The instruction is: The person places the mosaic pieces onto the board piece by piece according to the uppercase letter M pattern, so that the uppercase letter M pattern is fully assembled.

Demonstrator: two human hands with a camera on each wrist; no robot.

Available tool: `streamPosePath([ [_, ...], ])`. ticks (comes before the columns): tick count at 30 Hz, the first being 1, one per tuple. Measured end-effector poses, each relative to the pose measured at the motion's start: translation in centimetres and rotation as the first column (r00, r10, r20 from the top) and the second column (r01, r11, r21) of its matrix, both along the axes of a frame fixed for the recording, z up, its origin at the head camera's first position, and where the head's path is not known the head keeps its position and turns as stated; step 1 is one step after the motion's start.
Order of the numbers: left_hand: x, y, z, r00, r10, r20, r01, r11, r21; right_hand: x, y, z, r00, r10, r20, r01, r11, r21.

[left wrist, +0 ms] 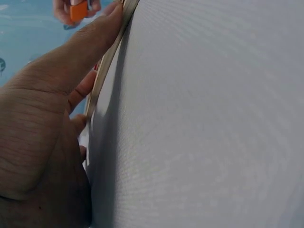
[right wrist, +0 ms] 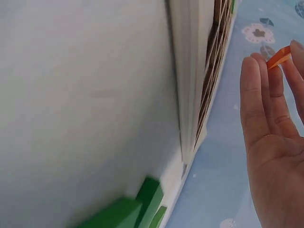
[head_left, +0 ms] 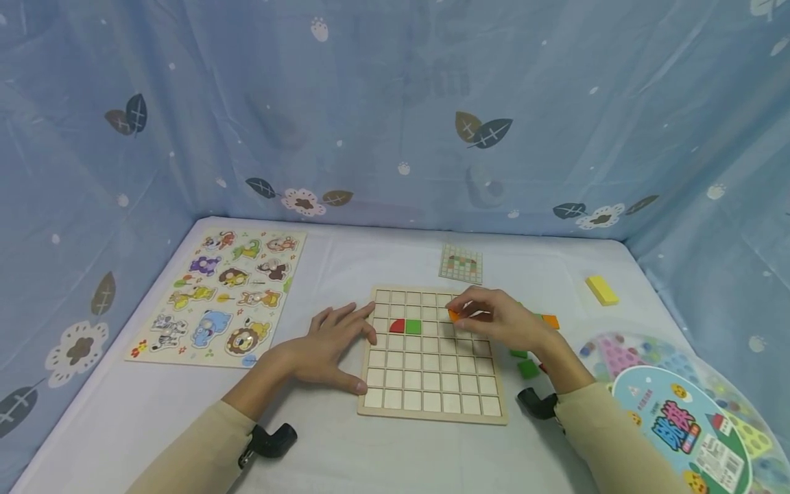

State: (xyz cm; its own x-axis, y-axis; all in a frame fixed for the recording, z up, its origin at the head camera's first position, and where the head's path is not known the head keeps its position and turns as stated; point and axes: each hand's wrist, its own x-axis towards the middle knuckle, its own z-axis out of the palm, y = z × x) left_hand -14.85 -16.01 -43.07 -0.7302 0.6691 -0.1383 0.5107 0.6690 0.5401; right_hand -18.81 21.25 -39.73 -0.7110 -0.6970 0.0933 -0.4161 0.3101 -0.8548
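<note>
A wooden grid board (head_left: 432, 415) lies on the white table, with a red quarter-round tile (head_left: 398, 326) and a green square tile (head_left: 413, 327) side by side in its cells. My left hand (head_left: 327, 346) rests along the board's left edge, fingers spread, thumb touching the lower left side. Over the board's upper right part, my right hand (head_left: 500, 319) pinches an orange tile (right wrist: 279, 57) between thumb and fingertips. The same orange tile (left wrist: 79, 11) shows above the board's edge in the left wrist view.
Several loose tiles, including a green one (head_left: 528, 369) and an orange one (head_left: 551, 321), lie right of the board. A small pattern card (head_left: 461, 263) sits behind it. An animal puzzle board (head_left: 216, 298) is at left, a yellow block (head_left: 601, 291) and a round-labelled package (head_left: 679, 425) at right.
</note>
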Motion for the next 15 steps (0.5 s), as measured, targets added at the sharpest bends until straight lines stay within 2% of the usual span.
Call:
streamPosePath([
  [9, -0.2, 0.2, -0.1, 1.0, -0.004, 0.0, 0.004, 1.0, -0.006, -0.2, -1.7, 0.3, 0.999, -0.026, 0.037, 0.024, 0.999, 0.042],
  [15, -0.2, -0.1, -0.2, 1.0, -0.004, -0.001, 0.004, 1.0, -0.005, -0.4, -2.5, -0.1, 1.0, -0.009, 0.005, 0.008, 0.996, 0.09],
])
